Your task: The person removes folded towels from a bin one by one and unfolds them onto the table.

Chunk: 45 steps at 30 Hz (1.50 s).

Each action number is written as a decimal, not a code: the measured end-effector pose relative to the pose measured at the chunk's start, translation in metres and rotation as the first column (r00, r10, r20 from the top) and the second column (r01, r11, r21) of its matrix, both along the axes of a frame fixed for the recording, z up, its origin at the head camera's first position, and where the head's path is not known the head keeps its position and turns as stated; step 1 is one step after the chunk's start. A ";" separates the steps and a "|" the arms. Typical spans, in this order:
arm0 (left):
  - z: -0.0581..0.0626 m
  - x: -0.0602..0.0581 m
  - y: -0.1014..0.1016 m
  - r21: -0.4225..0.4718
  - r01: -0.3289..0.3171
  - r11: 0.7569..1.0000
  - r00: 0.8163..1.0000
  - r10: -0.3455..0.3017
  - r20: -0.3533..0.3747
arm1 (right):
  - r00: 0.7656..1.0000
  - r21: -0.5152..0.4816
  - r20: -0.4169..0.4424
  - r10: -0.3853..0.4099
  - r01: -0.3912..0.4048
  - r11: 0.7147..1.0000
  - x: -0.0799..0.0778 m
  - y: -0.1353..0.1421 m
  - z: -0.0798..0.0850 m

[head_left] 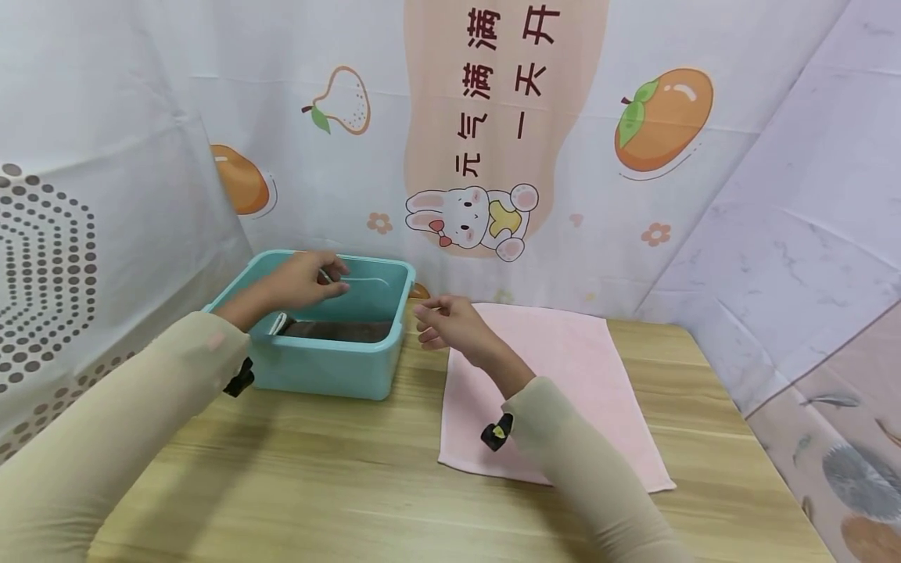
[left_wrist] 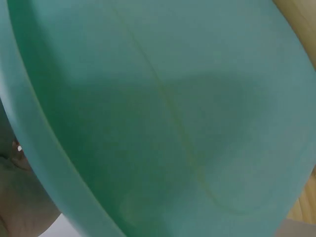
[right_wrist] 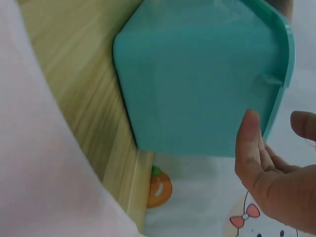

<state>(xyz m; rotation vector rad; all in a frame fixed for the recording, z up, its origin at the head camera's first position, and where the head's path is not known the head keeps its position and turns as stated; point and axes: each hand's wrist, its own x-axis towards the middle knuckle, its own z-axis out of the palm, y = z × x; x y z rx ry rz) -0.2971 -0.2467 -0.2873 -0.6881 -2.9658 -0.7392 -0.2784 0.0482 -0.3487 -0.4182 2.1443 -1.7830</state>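
A teal plastic bin (head_left: 331, 366) stands on the table at the back left. My left hand (head_left: 306, 280) hovers over its opening, fingers loosely bent, with nothing seen in them. Below that hand, inside the bin, lies a dark brown cloth-like item (head_left: 338, 331), and a small white-edged piece (head_left: 279, 324) shows beside it. Teal plastic (left_wrist: 173, 113) fills most of the left wrist view. My right hand (head_left: 454, 324) is just right of the bin, fingers relaxed and thumb apart, over the left edge of a pink towel (head_left: 563, 367) spread flat. The right wrist view shows this hand (right_wrist: 281, 182) holding nothing.
The wooden table (head_left: 338, 485) runs under the bin and towel. A printed curtain (head_left: 577, 203) with fruit and a rabbit rises right behind them. Patterned cloth hangs (head_left: 63, 141) on the left and more (head_left: 809, 258) on the right, closing in the sides.
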 end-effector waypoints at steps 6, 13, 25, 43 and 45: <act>0.001 -0.010 -0.006 -0.125 0.000 0.992 0.998 0.008 0.067 | 0.991 -0.110 0.131 0.015 0.000 0.994 0.006 -0.014 0.002; -0.003 -0.022 -0.005 -0.254 0.020 0.967 0.993 0.010 0.117 | 0.976 -0.202 0.219 0.017 0.028 0.979 0.010 -0.023 0.002; -0.012 -0.038 0.009 -0.358 0.091 0.929 0.973 -0.006 0.231 | 0.976 -0.187 0.216 0.038 0.004 0.982 0.009 -0.026 0.002; -0.034 -0.049 0.017 -0.314 0.128 0.941 0.920 0.005 0.392 | 0.978 -0.196 0.194 0.077 -0.038 0.980 0.008 -0.029 0.005; -0.036 -0.047 0.018 -0.310 0.119 0.943 0.918 0.015 0.397 | 0.979 -0.191 0.190 0.076 -0.039 0.981 0.008 -0.028 0.006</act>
